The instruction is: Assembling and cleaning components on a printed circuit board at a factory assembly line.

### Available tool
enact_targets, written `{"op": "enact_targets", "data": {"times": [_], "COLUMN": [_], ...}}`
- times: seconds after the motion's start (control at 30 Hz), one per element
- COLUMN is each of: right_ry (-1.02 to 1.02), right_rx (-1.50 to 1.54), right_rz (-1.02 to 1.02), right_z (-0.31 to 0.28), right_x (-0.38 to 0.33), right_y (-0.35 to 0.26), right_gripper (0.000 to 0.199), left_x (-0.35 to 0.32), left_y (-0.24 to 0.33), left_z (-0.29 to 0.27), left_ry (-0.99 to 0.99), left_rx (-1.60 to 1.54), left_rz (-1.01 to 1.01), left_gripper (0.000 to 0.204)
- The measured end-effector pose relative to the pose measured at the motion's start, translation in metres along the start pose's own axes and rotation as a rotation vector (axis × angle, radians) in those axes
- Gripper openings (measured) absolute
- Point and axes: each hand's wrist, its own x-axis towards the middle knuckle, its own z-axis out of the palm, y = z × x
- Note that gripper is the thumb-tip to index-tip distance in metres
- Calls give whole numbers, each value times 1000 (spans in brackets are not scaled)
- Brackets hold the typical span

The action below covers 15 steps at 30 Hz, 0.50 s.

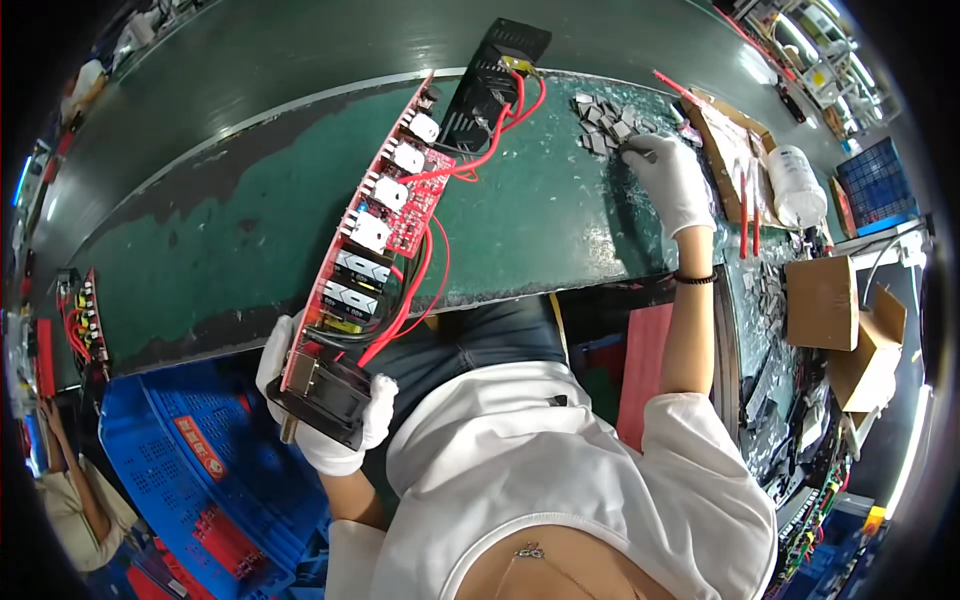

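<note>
My left hand (pixel 325 400), gloved in white, is pulled in close to my body, just off the near edge of the green bench (pixel 250 230). Its fingers are wrapped tight around the black block at the low end of a long red circuit board (pixel 375 225), thumb on one side and the rest curled under. The board stands on edge and tilts away from me across the bench, with white and black components in a row along it and red wires (pixel 430 270) looping off its side. More red wires run from its far end to a black finned housing (pixel 490 85) lying at the far edge of the bench.

My right arm is stretched out straight over the bench, a dark band at the wrist. The right hand (pixel 670 180), also gloved, lies palm down with the fingers loosely bent, the tips touching a heap of small grey pads (pixel 605 125) near the far right corner; I cannot tell whether anything is pinched between them.

Just right of that hand sit an open cardboard tray (pixel 730 140), a red-handled tool (pixel 748 215) and a white plastic bottle (pixel 795 185). A blue plastic crate (pixel 190 450) stands below the near edge, beside my left hand.
</note>
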Motion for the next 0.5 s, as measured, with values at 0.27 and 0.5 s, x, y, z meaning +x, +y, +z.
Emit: {"op": "enact_targets", "data": {"times": [0.27,0.5], "right_ry": [-6,-36], "right_rx": [678,1081], "right_rz": [259,387], "right_z": [-11,-42], "right_x": [-6,-17], "right_y": [6,-45], "right_gripper": [21,17], "left_x": [0,-11], "left_y": [10,1], "left_z": [11,20], "left_ry": [99,236], "left_rx": [16,-168], "left_rz": [-206,-342], "left_gripper": [78,76]}}
